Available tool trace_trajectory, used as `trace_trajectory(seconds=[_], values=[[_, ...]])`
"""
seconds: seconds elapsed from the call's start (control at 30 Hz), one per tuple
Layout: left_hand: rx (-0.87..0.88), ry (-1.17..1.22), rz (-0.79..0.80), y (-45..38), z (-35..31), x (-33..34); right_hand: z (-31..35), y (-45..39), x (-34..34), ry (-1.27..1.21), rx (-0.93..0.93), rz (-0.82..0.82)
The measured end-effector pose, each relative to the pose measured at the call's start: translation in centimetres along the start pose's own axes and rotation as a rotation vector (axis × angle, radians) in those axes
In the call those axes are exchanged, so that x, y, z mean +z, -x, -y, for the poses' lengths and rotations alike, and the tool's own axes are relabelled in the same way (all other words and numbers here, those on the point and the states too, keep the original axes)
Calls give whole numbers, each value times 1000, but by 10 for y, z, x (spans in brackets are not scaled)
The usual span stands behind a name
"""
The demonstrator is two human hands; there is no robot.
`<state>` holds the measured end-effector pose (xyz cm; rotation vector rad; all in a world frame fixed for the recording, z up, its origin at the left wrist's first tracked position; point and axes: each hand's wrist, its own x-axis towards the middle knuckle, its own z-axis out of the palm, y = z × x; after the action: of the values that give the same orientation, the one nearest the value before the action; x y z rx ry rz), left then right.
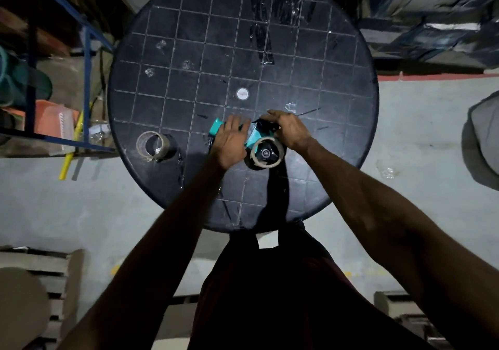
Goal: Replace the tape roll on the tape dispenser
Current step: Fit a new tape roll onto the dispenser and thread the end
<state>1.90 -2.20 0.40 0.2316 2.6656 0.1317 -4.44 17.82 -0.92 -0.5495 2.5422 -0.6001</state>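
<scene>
A teal tape dispenser (253, 135) lies on the dark round table (189, 79) near its front. A tape roll (267, 153) sits on the dispenser's black hub, closest to me. My left hand (231, 141) rests flat over the teal handle, fingers spread. My right hand (289, 128) grips the dispenser's far black end, which its fingers hide. A second tape roll (152, 143), brown-cored and nearly used up, stands apart on the table's left front.
Strips and scraps of clear tape (264, 39) stick to the table's far side. A white cap (242, 93) marks the table's centre. A blue metal rack (86, 52) with clutter stands left. Wooden pallets (54, 282) lie on the floor below left.
</scene>
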Motion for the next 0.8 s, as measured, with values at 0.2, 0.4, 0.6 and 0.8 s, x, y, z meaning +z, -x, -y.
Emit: trace_trajectory(seconds=[0.2, 0.4, 0.6, 0.8], values=[[-63, 15, 58, 2, -11, 17, 14, 1, 4, 5, 103, -157], [-127, 3, 102, 10, -11, 32, 7, 61, 21, -325, 175, -358], [-196, 308, 121, 15, -10, 28, 11, 87, 36, -552, 257, -208], [136, 267, -127, 25, -26, 20, 6, 82, 35, -429, 119, -174]])
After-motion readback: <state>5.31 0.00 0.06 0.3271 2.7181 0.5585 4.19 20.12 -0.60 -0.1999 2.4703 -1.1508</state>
